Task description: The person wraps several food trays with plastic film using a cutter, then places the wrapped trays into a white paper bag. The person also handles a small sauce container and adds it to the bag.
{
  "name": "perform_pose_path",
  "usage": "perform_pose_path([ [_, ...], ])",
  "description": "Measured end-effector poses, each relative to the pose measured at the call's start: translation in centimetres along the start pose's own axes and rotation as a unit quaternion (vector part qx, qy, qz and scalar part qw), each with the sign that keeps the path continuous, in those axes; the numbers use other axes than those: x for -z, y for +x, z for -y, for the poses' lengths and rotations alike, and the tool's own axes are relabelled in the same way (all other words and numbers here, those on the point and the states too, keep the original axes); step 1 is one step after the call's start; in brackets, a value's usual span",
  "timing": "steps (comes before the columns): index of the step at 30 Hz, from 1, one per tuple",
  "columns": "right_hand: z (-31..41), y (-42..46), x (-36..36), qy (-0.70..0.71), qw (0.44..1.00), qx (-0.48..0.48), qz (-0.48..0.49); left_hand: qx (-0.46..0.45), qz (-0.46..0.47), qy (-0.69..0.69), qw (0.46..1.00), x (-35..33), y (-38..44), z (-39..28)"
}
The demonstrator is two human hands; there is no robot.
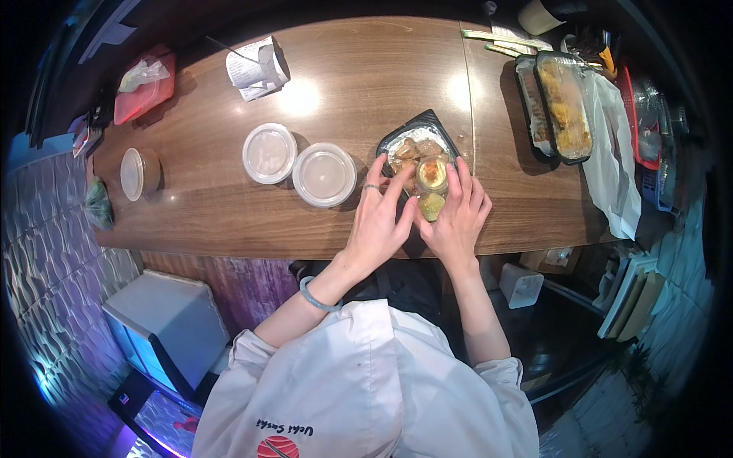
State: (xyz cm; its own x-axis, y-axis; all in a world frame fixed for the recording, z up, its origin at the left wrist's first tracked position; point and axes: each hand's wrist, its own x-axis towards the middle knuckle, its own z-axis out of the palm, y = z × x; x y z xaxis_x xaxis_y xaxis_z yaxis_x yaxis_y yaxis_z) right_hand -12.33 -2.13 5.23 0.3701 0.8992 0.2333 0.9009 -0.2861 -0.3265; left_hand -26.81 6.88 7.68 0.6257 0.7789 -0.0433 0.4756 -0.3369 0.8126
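A black plastic takeaway tray (430, 121) stands at the table's front edge, holding browned food pieces (408, 150) on white lining. A small sauce cup (432, 173) of pale sauce with an orange topping sits at its right side. Below it is a green piece, perhaps a lime wedge (430, 206). My left hand (381, 212), with a ring, grips the tray's left side, one finger reaching over the food. Along the right rim, beside the sauce cup, lie the fingers of my right hand (458, 209). Whether a clear lid covers the tray, I cannot tell.
Two round lidded tubs (324, 174) stand left of the tray, another tub (133, 174) farther left. Behind them is a curled printed paper (252, 66). Lidded food trays (564, 111), a white plastic bag (613, 154) and chopsticks (504, 39) lie right. A red container (152, 94) is far left.
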Motion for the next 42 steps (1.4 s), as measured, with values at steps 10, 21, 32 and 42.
perform_pose_path([
  [10,0.1,-0.1,0.2,-0.002,1.000,-0.006,0.010,0.010,-0.059,0.008,0.998,-1.0,2.0,1.9],
  [21,-0.2,-0.5,-0.8,-0.008,1.000,-0.019,-0.022,-0.035,-0.039,0.137,0.989,-1.6,1.1,-0.2],
  [32,0.0,-0.8,-0.6,-0.011,0.999,-0.029,-0.017,0.068,0.020,-0.072,0.995,-3.1,-1.3,-1.2],
  [42,-2.6,-1.4,3.9,0.216,0.973,-0.079,-0.023,0.032,-0.017,-0.047,0.998,-2.9,-1.2,-0.2],
])
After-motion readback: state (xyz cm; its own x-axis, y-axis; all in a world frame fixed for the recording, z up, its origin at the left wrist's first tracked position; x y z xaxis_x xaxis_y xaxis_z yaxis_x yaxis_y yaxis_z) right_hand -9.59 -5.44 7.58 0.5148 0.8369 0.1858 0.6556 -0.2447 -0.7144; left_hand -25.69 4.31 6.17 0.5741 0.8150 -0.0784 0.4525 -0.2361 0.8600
